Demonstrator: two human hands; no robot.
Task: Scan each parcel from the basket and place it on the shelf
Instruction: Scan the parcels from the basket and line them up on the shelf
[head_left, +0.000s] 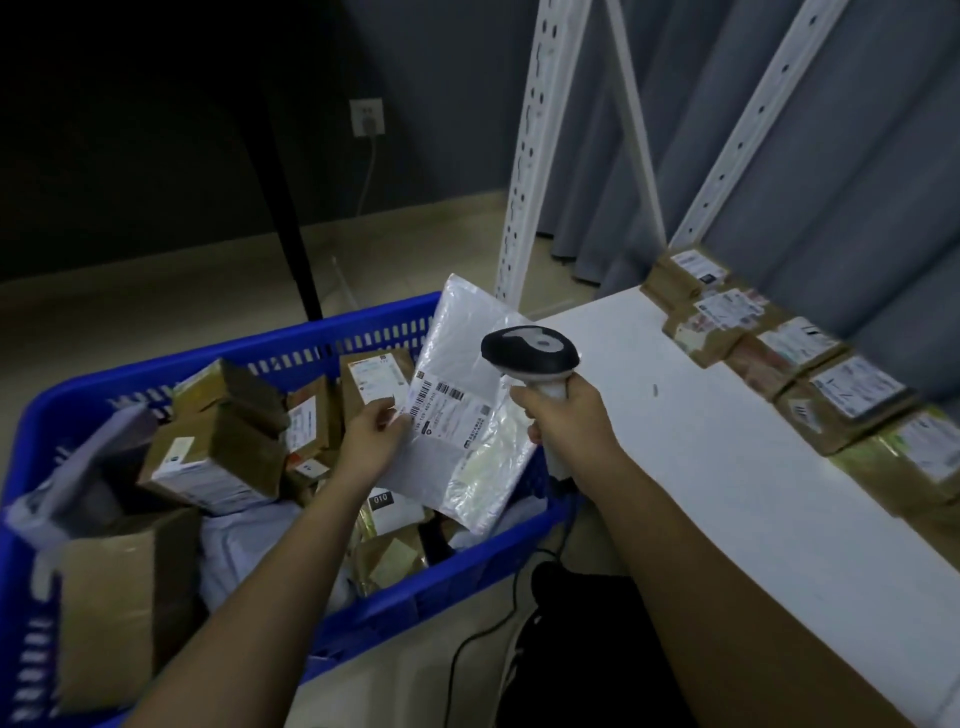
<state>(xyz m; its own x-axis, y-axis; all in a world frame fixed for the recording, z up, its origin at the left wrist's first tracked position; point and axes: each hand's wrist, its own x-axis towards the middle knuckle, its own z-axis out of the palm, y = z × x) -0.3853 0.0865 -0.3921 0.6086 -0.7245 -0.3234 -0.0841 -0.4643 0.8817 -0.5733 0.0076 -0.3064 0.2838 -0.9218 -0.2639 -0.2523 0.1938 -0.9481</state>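
Observation:
My left hand (371, 439) grips the left edge of a flat white plastic mailer (470, 364), held tilted over the blue basket (291, 353), its barcode label facing up. Just right of the mailer, my right hand (563, 421) is shut on the handle of a black-and-white barcode scanner (530, 351), whose head hangs above the mailer's upper part. The basket holds several brown cardboard parcels (218, 457) and grey bags. On the white shelf (675, 415) to the right, a row of several labelled brown parcels (810, 364) lines the back edge.
White perforated shelf uprights (524, 171) rise behind the basket and shelf. Grey curtains (779, 130) hang at the back right. A black pole (291, 223) stands on the floor behind the basket. A black cable (467, 639) trails on the floor below the shelf. A wall socket (368, 118) sits on the dark wall.

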